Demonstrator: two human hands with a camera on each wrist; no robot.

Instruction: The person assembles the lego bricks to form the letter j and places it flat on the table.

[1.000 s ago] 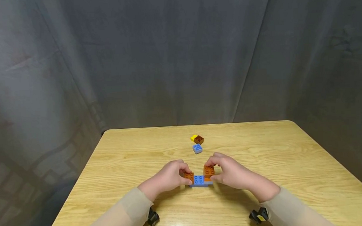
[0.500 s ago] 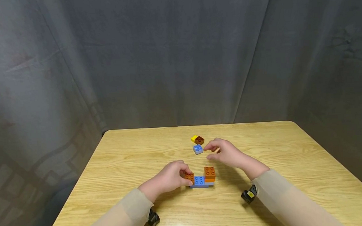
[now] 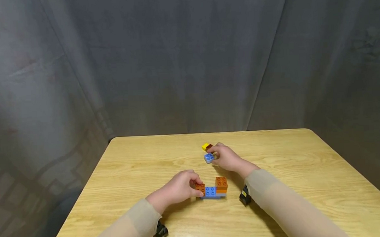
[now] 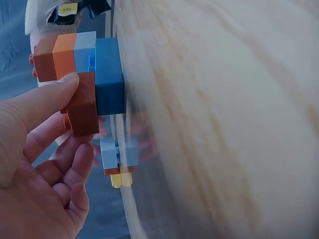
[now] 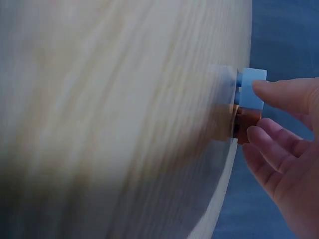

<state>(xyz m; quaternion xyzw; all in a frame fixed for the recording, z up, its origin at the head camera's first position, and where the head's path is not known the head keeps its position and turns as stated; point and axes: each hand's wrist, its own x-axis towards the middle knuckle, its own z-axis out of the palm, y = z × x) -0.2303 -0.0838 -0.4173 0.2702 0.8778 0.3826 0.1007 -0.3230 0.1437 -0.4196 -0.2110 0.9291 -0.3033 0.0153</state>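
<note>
- Studded plastic brick assembly (image 3: 210,192) sits on the near part of the pale wood-grain table (image 3: 147,152): a long blue base brick (image 4: 109,74) with a square reddish-brown brick (image 4: 83,107) at its left end and a three-layer stack of light-blue, orange and brown pieces (image 3: 221,187) at its right end, blue studs bare between them.
- Left hand (image 3: 184,185) pinches the reddish-brown brick between thumb and fingers, which seems to steady the whole build.
- Right hand (image 3: 226,158) is farther out, thumb and forefinger bent to either side of a loose light-blue square brick (image 5: 253,89) that lies upside down, studs to the tabletop. The thumb overlaps the brick's side in the right wrist view; I cannot tell whether the fingers press it yet.
- Just beyond that brick lie a dark brown upturned brick (image 5: 248,124) and, beside it, a small bright yellow brick (image 3: 205,147); whether those two are joined is unclear.
- Step in hand, as I judge it: taking the loose light-blue brick while the build is held steady.
- Next move calls for a firm two-sided pinch that leaves the dark brown neighbour undisturbed, then turning the light-blue brick studs up.
</note>
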